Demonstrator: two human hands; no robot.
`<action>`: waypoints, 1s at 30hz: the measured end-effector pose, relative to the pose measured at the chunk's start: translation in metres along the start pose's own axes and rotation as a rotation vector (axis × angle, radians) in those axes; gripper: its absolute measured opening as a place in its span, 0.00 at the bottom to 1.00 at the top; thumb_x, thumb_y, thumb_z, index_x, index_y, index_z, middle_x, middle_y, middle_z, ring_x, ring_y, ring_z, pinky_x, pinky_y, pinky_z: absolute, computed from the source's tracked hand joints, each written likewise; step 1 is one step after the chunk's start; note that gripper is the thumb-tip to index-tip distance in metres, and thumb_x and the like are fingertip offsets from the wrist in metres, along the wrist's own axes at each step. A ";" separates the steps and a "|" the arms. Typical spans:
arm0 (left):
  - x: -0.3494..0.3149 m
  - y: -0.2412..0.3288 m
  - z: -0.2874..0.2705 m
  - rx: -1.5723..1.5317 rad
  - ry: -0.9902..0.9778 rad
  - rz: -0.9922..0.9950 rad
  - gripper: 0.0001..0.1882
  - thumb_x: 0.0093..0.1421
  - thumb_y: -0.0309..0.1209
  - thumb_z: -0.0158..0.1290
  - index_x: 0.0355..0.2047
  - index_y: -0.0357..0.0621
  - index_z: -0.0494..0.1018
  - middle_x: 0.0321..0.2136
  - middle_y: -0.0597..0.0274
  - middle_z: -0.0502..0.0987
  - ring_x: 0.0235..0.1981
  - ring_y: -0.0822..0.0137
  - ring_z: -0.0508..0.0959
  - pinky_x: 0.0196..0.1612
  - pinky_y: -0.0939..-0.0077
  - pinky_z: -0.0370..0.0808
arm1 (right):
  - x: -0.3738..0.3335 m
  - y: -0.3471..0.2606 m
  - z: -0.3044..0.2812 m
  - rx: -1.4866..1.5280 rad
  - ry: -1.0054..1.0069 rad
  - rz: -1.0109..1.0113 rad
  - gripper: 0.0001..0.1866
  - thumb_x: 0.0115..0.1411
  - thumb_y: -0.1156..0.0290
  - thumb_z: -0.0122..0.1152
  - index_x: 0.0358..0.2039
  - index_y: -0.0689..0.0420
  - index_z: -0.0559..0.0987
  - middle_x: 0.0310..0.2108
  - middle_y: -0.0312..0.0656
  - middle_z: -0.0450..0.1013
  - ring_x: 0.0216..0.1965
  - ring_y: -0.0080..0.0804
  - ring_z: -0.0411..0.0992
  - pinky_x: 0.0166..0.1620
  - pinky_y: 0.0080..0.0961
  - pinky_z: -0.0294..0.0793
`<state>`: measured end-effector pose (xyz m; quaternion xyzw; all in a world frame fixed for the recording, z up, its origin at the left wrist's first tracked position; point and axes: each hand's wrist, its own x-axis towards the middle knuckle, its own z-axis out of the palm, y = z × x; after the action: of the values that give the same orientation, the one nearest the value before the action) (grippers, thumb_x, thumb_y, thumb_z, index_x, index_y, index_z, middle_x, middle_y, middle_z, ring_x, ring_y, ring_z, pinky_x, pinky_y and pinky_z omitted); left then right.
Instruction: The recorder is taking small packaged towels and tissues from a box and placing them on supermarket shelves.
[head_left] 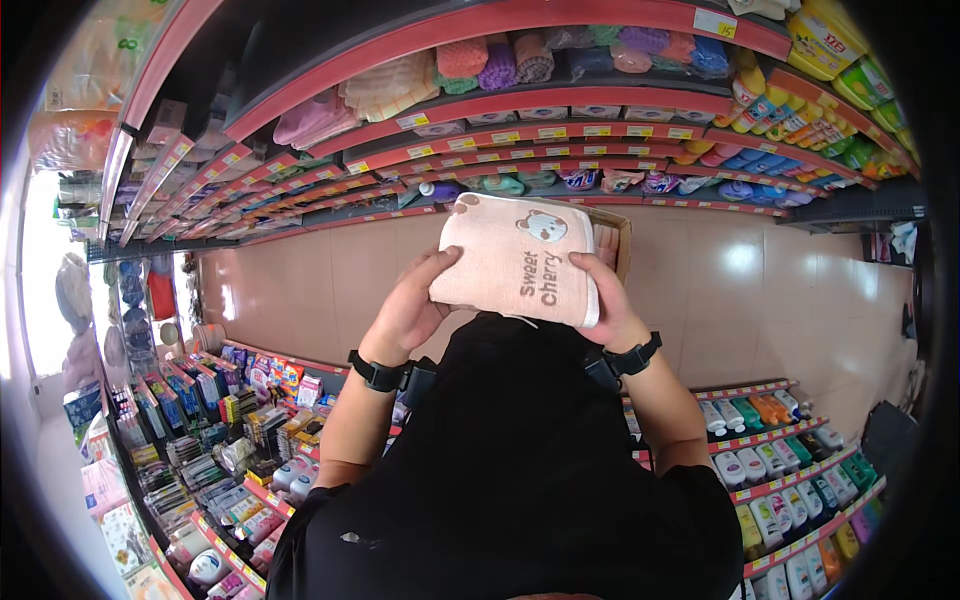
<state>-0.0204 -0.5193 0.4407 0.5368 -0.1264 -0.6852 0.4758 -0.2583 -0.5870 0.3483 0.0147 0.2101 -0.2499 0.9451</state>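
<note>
Both my hands hold a folded pink towel (490, 255) in front of my body. An animal face and brown lettering decorate it, and its edges are white. My left hand (415, 300) grips the left edge, thumb on top. On the right edge my right hand (610, 305) has its thumb on the upper face, and its other fingers are mostly hidden beneath. Behind the towel's right side, partly covered by it, a cardboard box (624, 250) shows pinkish contents.
Ahead runs a long shelf unit with red edges (480, 110), carrying folded towels (395, 90) and bottles. Shelves of bottles (770, 460) stand behind me at right, packaged goods (250, 420) at left. Tiled floor (740, 290) lies between.
</note>
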 end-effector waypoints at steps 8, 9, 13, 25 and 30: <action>0.000 -0.005 -0.006 -0.116 0.041 -0.022 0.23 0.68 0.36 0.45 0.57 0.31 0.61 0.47 0.50 0.75 0.43 0.62 0.80 0.42 0.69 0.82 | 0.004 0.005 0.002 0.042 -0.011 -0.006 0.26 0.65 0.66 0.51 0.60 0.64 0.62 0.54 0.49 0.70 0.53 0.40 0.72 0.56 0.39 0.74; 0.001 -0.004 -0.009 -0.102 0.019 -0.027 0.24 0.68 0.36 0.45 0.58 0.32 0.61 0.49 0.51 0.74 0.44 0.62 0.80 0.43 0.69 0.81 | 0.005 0.005 0.002 0.007 0.014 -0.010 0.26 0.64 0.66 0.52 0.60 0.64 0.63 0.53 0.49 0.70 0.53 0.40 0.72 0.56 0.38 0.73; 0.000 0.001 -0.007 -0.040 0.045 0.001 0.26 0.67 0.34 0.47 0.61 0.34 0.58 0.53 0.52 0.72 0.50 0.64 0.77 0.49 0.69 0.77 | 0.004 0.002 -0.007 -0.146 0.055 0.047 0.27 0.62 0.67 0.55 0.59 0.64 0.64 0.52 0.48 0.71 0.52 0.38 0.72 0.56 0.36 0.72; -0.004 0.006 -0.017 0.218 -0.043 0.154 0.26 0.58 0.22 0.54 0.58 0.37 0.65 0.51 0.58 0.73 0.53 0.68 0.73 0.56 0.72 0.69 | -0.013 -0.001 0.001 -0.683 0.008 -0.326 0.26 0.60 0.70 0.58 0.59 0.61 0.66 0.52 0.42 0.71 0.53 0.33 0.70 0.55 0.32 0.71; 0.003 0.013 -0.016 0.761 -0.092 0.887 0.12 0.47 0.26 0.67 0.34 0.45 0.81 0.55 0.54 0.70 0.61 0.53 0.66 0.64 0.56 0.61 | -0.021 -0.027 0.029 -1.642 -0.127 -1.029 0.22 0.45 0.63 0.68 0.44 0.49 0.84 0.54 0.45 0.69 0.57 0.45 0.65 0.60 0.38 0.60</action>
<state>-0.0004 -0.5229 0.4414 0.5355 -0.5965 -0.3496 0.4851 -0.2765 -0.6042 0.3850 -0.7567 0.2484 -0.4086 0.4459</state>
